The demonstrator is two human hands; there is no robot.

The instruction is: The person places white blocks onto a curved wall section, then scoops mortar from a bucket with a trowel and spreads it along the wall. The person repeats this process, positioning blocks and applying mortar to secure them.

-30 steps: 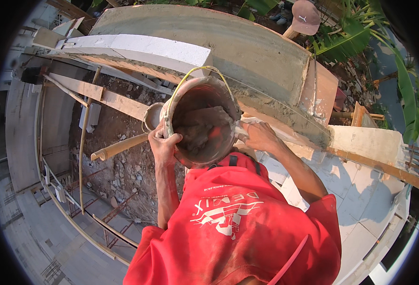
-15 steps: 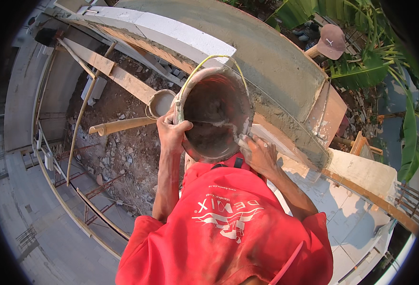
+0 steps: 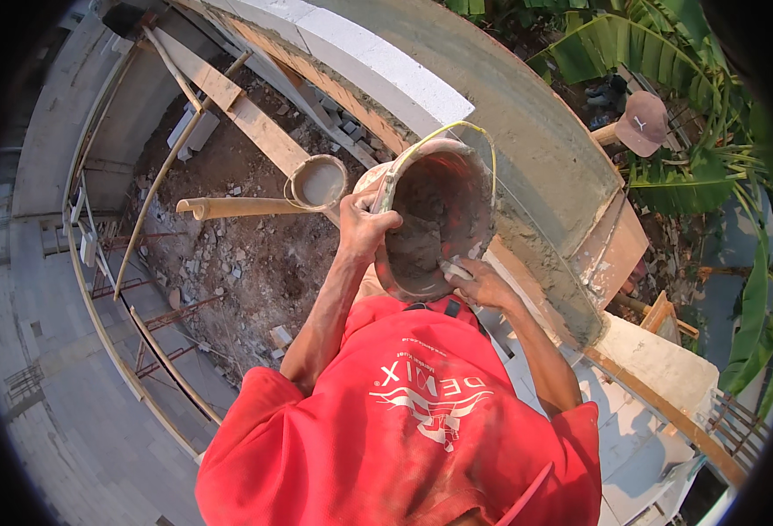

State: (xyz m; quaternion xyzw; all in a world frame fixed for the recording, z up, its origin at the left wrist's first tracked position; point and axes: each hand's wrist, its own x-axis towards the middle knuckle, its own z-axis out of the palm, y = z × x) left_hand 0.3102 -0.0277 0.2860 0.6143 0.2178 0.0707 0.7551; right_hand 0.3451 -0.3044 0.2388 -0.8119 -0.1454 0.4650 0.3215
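A mortar-stained bucket (image 3: 385, 273) with a thin yellow handle is tilted against my front, its mouth facing up toward me. My left hand (image 3: 365, 226) is closed on its left rim, thumb over the edge. Wet grey mortar (image 3: 417, 244) lies inside, heaped toward the left and near wall. At the near right of the mouth, my right hand (image 3: 485, 286) is closed around the pale handle of a trowel (image 3: 457, 270). Its blade is sunk in or coated with mortar, so its outline is hard to make out.
A second bucket (image 3: 343, 188) holding grey stuff stands left, by a plank (image 3: 268, 131) and a bamboo pole (image 3: 229, 208) above a rubble-strewn pit. White blocks (image 3: 386, 61) line the mortar-covered wall top (image 3: 527, 114). At the right, a cap (image 3: 642, 124) sits on a post near banana leaves.
The bucket and both hands appear farther right in the view. My right hand and the trowel have shifted toward the bucket's near side, and more mortar shows heaped in it.
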